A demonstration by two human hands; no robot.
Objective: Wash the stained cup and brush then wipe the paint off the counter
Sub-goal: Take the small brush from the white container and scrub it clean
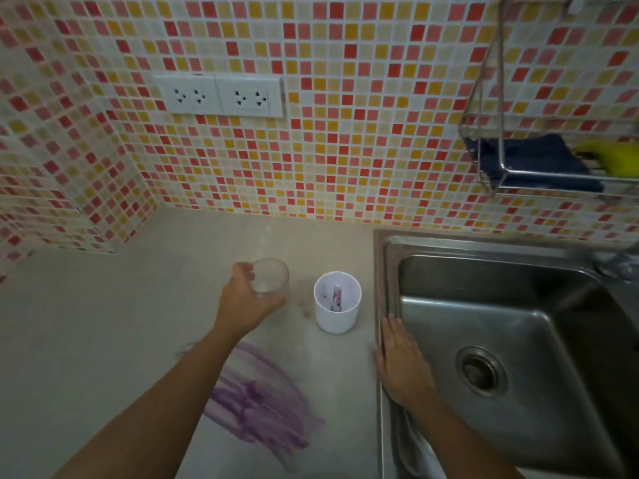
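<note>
My left hand (246, 300) is wrapped around a clear glass cup (270, 279) that stands on the beige counter (103, 323). Just to its right stands a white cup (337, 302) with a paint-stained brush (336, 297) upright inside it and purple specks on its inner wall. A broad purple paint smear (257, 406) covers the counter in front, partly under my left forearm. My right hand (401, 361) lies flat, fingers together, on the left rim of the steel sink (390, 271), holding nothing.
The sink basin with its drain (481, 372) fills the right side. A wire rack (498, 167) on the tiled wall holds a dark blue cloth (539, 160) and a yellow-green sponge (612, 157). A tap (622, 261) shows at the right edge. Two double sockets (219, 95) sit on the wall.
</note>
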